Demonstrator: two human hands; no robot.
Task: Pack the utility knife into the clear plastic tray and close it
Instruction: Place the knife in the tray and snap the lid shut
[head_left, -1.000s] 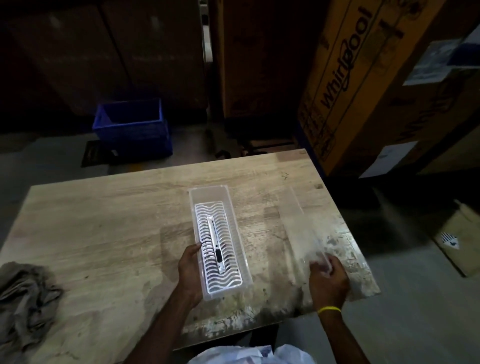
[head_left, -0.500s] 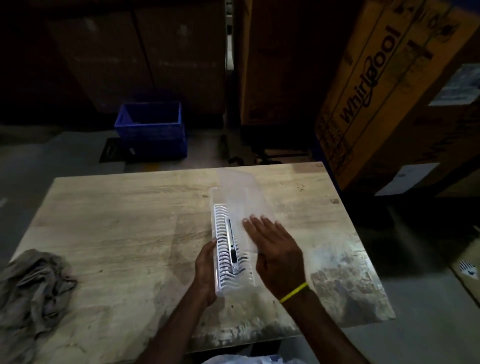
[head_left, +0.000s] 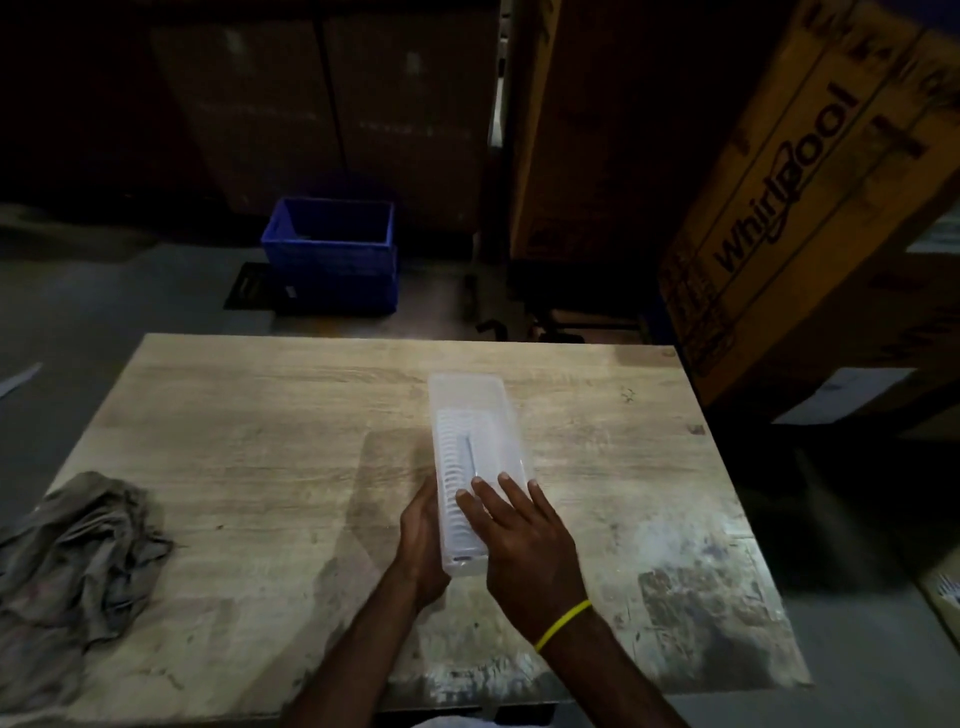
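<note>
A long clear plastic tray lies lengthwise on the wooden table, with a clear lid lying flat over its whole length. Through the lid I make out the ribbed white insert and the utility knife, dim and blurred. My left hand clasps the tray's near left side. My right hand lies palm down on the near end of the lid, fingers spread and pointing away from me. A yellow band circles my right wrist.
A crumpled grey rag lies at the table's left edge. Beyond the table a blue crate stands on the floor. Large cardboard boxes rise at the right, close to the table's far right corner.
My right hand carried the clear lid from the table's right side over the tray and laid it flat on top. My left hand has stayed on the tray's left side.
</note>
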